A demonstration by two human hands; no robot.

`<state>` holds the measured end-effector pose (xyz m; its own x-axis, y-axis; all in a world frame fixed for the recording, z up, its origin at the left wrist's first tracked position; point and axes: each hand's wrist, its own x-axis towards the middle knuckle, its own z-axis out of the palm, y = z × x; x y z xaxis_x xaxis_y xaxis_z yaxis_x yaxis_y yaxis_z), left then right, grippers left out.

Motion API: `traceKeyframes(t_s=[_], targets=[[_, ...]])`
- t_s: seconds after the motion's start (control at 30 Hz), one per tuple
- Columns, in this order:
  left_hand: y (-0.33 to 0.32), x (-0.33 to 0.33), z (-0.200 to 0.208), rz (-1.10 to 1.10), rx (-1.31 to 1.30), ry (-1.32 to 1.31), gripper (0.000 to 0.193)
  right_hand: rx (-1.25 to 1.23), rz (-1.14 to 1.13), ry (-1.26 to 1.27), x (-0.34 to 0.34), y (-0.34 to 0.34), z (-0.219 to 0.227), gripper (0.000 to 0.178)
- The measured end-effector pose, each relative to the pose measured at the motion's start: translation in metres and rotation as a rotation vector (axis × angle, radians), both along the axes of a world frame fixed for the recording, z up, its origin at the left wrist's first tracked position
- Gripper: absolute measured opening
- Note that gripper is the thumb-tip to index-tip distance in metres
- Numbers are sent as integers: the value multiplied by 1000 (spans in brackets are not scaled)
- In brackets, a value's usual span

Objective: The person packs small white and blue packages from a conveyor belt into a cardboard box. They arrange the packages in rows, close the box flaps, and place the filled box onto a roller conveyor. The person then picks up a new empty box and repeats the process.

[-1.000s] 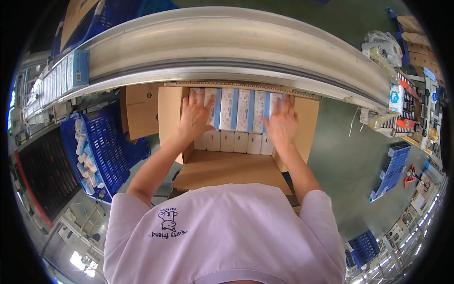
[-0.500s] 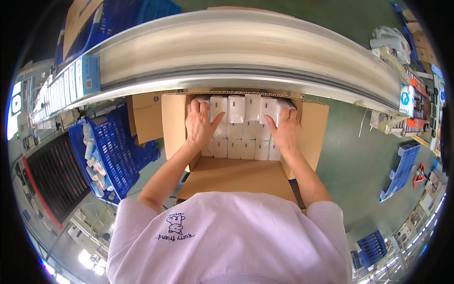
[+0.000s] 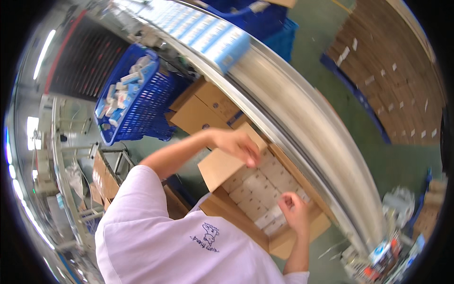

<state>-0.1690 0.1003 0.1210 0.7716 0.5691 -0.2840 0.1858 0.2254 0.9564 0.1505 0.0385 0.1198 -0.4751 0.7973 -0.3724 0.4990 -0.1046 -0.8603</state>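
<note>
Right hand (image 3: 294,208) at half past four, left hand (image 3: 238,145) near centre, both loosely curled, gripping nothing! Below, white packs (image 3: 255,189) line the carton (image 3: 240,217) toward five; gentle, even pressure suits those tops. Beyond: conveyor (image 3: 307,104), eleven to four.

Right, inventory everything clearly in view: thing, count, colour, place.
Open box: one, brown, below the hands
Inner packs: many, white, inside that box
Conveyor: one, pale, beyond the box
Row packs: several, blue and white, on conveyor
Basket: one, blue, left
Basket packs: several, white and blue, inside basket
Other boxes: count unclear, brown, beside conveyor
Stacked cartons: many, brown, upper right
Shirt: one, pale, lower centre
Left hand: one, bare, over box
Right hand: one, bare, over box
</note>
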Motion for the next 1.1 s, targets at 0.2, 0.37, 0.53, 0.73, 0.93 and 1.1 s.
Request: traceKeyframes(t_s=[0.2,0.37,0.53,0.73,0.93,1.1], targets=[[62,-231,45,1155,871,980,25,469,-394,37,3,125,26,14],[109,-333,20,1118,718,1454,67,653,-256,-688,36,155,-39,15],[164,-335,23,1067,636,1616,83,752,-276,-656,33,158,-34,16],[183,-270,23,879,243,1226,96,780,-221,-604,29,155,-36,12],[131,-55,-7,505,441,876,108,402,-443,-417,12,146,-20,68],[118,22,-5,626,423,764,97,294,-727,-415,51,136,-11,72]])
